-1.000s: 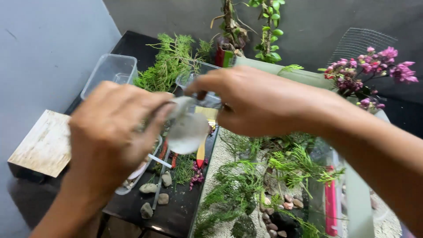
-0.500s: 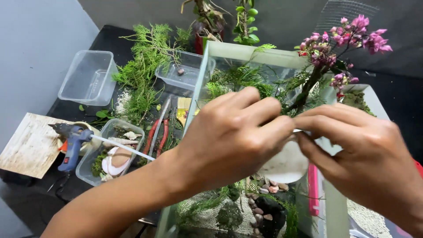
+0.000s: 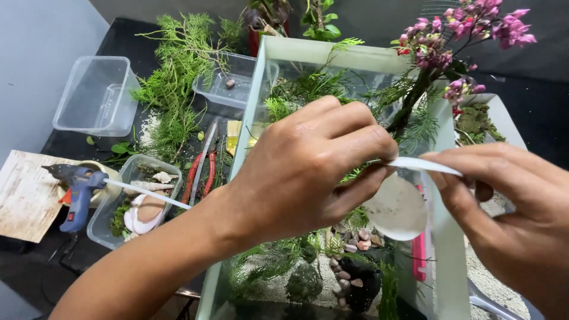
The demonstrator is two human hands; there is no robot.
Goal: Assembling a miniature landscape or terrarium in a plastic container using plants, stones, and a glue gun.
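Note:
My left hand [image 3: 308, 169] and my right hand [image 3: 510, 219] both pinch a small clear plastic bag [image 3: 397, 204] with pale dust inside. They hold it over the open top of a glass tank [image 3: 261, 101]. The left fingers grip the bag's upper left edge, the right fingers pull its white top strip to the right. Inside the tank lie green fern sprigs [image 3: 290, 95], small pebbles [image 3: 355, 243], a dark rock [image 3: 363, 284] and pale sand. A branch with pink flowers [image 3: 474, 29] leans over the tank's far right corner.
Left of the tank, on a dark table: a blue glue gun [image 3: 77, 189] on a wooden board [image 3: 24, 195], a clear tub of shells [image 3: 139, 201], an empty clear tub [image 3: 98, 95], red-handled pliers [image 3: 201, 172], loose fern cuttings [image 3: 178, 77]. A tray of moss [image 3: 474, 121] stands right.
The view and both hands have shifted from the table's left side to over the tank. The bag now hangs between both hands above the tank, its top strip stretched to the right.

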